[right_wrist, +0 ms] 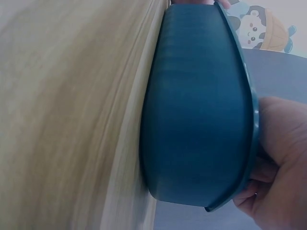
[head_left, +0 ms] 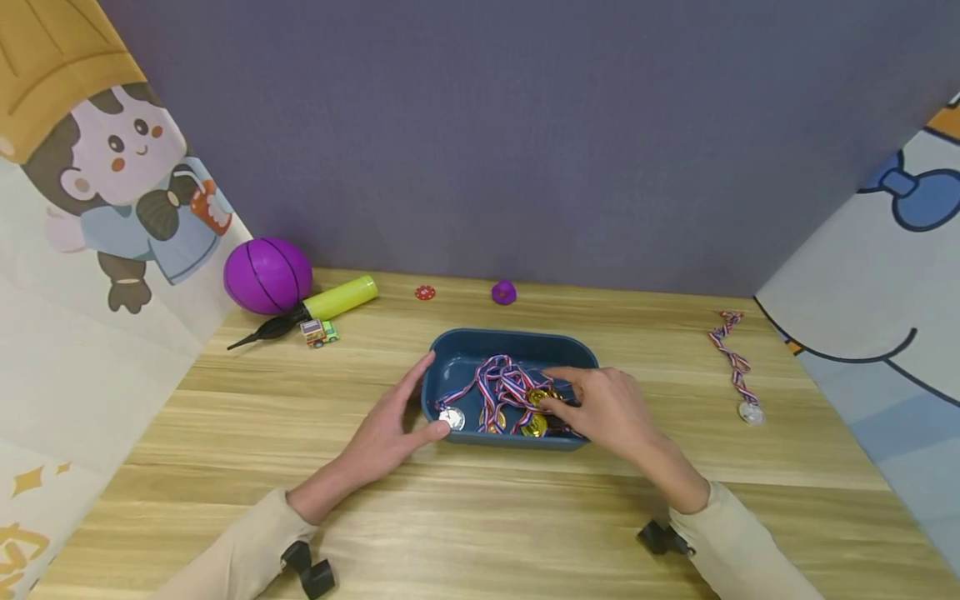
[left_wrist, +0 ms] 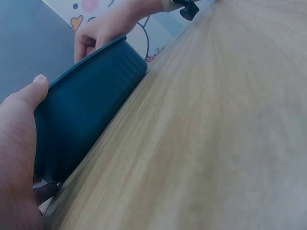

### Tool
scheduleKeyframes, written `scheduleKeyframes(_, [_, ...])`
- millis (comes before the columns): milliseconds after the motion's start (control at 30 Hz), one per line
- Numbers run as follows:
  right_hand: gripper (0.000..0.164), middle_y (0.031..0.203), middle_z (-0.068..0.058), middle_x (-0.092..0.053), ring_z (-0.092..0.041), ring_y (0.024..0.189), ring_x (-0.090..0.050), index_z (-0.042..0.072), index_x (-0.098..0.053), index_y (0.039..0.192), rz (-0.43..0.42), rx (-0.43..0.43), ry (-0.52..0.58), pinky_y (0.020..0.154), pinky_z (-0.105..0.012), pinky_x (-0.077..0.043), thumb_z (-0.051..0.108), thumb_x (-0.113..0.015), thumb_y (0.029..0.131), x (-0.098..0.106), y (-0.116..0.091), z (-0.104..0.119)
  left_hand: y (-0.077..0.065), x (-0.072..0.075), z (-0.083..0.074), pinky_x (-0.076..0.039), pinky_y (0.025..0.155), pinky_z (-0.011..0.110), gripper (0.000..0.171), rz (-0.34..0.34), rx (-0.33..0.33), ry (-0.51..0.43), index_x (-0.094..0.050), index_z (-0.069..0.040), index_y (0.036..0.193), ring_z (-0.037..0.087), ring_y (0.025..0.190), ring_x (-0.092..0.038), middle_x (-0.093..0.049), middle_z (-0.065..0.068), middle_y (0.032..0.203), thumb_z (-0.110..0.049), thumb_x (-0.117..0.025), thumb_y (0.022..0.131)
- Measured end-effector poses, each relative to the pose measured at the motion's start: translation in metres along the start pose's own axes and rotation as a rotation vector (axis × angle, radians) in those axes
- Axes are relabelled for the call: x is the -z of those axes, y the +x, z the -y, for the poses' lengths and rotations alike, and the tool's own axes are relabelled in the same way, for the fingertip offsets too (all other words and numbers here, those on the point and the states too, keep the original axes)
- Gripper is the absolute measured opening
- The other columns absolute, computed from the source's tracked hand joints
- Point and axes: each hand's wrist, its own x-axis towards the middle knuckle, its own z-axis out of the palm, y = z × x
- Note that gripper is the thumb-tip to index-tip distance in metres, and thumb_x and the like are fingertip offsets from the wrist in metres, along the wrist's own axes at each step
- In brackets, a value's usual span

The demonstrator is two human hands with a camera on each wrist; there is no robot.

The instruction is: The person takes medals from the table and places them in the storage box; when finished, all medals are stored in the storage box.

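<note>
A dark blue plastic bin [head_left: 510, 439] stands on the table, holding several medals on red, white and blue striped ribbons [head_left: 498, 379]. A silver medal [head_left: 452, 418] lies at its left end, gold medals [head_left: 534, 426] farther right. Along the bin's left end lies my left hand [head_left: 382, 429], thumb extended at the near rim and fingers fairly straight against the outside. My right hand [head_left: 607, 408] reaches over the right rim into the bin. Its index finger and thumb are apart, close to another gold medal [head_left: 537, 397]; whether it grips anything is hidden.
At the back left are a purple ball [head_left: 267, 276], a yellow hand pump [head_left: 341, 297] and a toy truck [head_left: 319, 333]. A red chip [head_left: 425, 292] and a small purple object [head_left: 504, 292] lie behind the bin. Another silver medal [head_left: 751, 413] with its ribbon lies at the right.
</note>
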Motion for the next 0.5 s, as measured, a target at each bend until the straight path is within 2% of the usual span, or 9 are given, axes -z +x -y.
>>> scheduleKeyframes(200, [0.035, 0.051, 0.018, -0.027, 0.0, 0.048, -0.019, 0.01, -0.086, 0.124, -0.049, 0.02, 0.016, 0.049, -0.023, -0.016, 0.026, -0.093, 0.093, 0.0, -0.003, -0.001, -0.001, -0.001, 0.0, -0.037, 0.122, 0.077, 0.105, 0.0, -0.004, -0.003, -0.023, -0.029, 0.179, 0.048, 0.148, -0.053, -0.052, 0.022, 0.166, -0.069, -0.075, 0.097])
scheduleKeyframes(500, [0.034, 0.053, 0.018, -0.027, 0.005, 0.051, -0.015, 0.007, -0.087, 0.115, -0.282, 0.11, 0.032, 0.053, -0.023, -0.016, 0.018, -0.098, 0.085, 0.0, -0.011, -0.016, 0.0, 0.0, -0.001, -0.036, 0.122, 0.077, 0.104, 0.002, -0.008, -0.005, -0.022, -0.029, 0.179, 0.048, 0.151, -0.051, -0.048, 0.022, 0.169, -0.069, -0.075, 0.098])
